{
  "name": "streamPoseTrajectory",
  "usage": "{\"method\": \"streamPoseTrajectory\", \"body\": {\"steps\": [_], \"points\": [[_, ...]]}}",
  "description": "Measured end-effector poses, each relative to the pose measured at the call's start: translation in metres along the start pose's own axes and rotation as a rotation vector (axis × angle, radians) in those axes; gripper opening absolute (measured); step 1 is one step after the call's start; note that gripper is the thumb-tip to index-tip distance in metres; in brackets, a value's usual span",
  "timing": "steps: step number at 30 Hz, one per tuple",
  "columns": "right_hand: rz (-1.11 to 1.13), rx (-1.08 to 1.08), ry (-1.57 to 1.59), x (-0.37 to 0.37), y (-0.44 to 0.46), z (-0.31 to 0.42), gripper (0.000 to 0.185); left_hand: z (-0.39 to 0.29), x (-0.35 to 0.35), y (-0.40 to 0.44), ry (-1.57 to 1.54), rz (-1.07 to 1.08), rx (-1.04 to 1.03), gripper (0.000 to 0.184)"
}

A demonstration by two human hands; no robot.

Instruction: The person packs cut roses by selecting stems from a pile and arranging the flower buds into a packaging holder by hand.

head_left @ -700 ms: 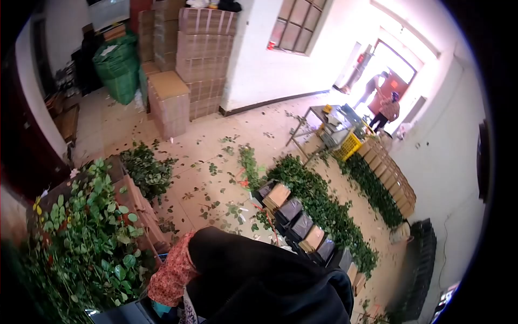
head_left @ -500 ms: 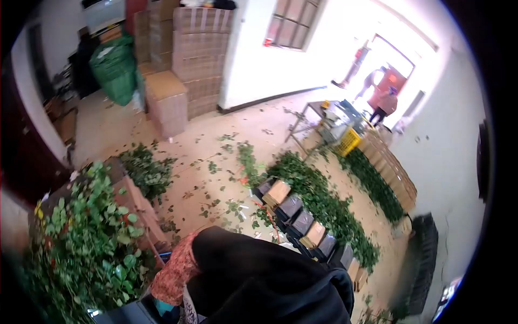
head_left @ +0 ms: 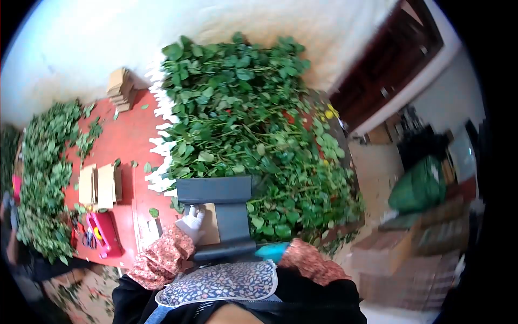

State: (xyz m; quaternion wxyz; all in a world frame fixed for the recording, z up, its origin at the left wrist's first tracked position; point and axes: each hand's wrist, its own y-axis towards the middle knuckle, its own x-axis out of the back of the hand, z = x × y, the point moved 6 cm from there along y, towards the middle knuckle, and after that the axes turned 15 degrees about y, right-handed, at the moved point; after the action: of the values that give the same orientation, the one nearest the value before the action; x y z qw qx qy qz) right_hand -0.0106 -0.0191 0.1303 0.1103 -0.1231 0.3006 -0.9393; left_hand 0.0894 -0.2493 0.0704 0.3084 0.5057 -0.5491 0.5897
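Note:
My left hand (head_left: 192, 222), in a white glove, rests on a brown cardboard piece (head_left: 210, 223) lying in a dark grey open tray or wrapper (head_left: 233, 220). Its fingers point away from me and look slightly spread. My right hand (head_left: 271, 251), in a teal glove, is at the near right edge of the dark wrapper; its fingers are hidden or blurred. Beyond and to the right, a large heap of leafy green stems (head_left: 237, 119) covers the table, with white-wrapped ends (head_left: 164, 146) along its left side.
On the red table (head_left: 135, 127) lie two cardboard stacks (head_left: 101, 186), a pink tool (head_left: 106, 234) and scissors (head_left: 88, 237). More leaves (head_left: 46, 173) lie farther left, beside a person's arm (head_left: 12, 221). A green sack (head_left: 418, 186) and boxes (head_left: 399, 254) stand right.
The view has swung from the room and floor to the red table. Both gloved hands now show at the dark wrapper; the doorway and the far people are out of view.

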Motion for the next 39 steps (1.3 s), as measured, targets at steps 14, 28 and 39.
{"method": "streamPoseTrajectory", "body": {"steps": [14,28,39], "points": [[-0.657,0.351,-0.827,0.339,0.248,0.082,0.052,0.001,0.001,0.005,-0.069,-0.063,0.054,0.073],[-0.385,0.112,-0.957,0.226,0.22,0.022,0.042,0.002,-0.012,0.006,-0.124,-0.234,0.144,0.058],[-0.519,0.019,-0.563,0.32,0.298,0.121,0.052,0.004,-0.01,0.007,-0.049,-0.436,0.254,0.023]]}}
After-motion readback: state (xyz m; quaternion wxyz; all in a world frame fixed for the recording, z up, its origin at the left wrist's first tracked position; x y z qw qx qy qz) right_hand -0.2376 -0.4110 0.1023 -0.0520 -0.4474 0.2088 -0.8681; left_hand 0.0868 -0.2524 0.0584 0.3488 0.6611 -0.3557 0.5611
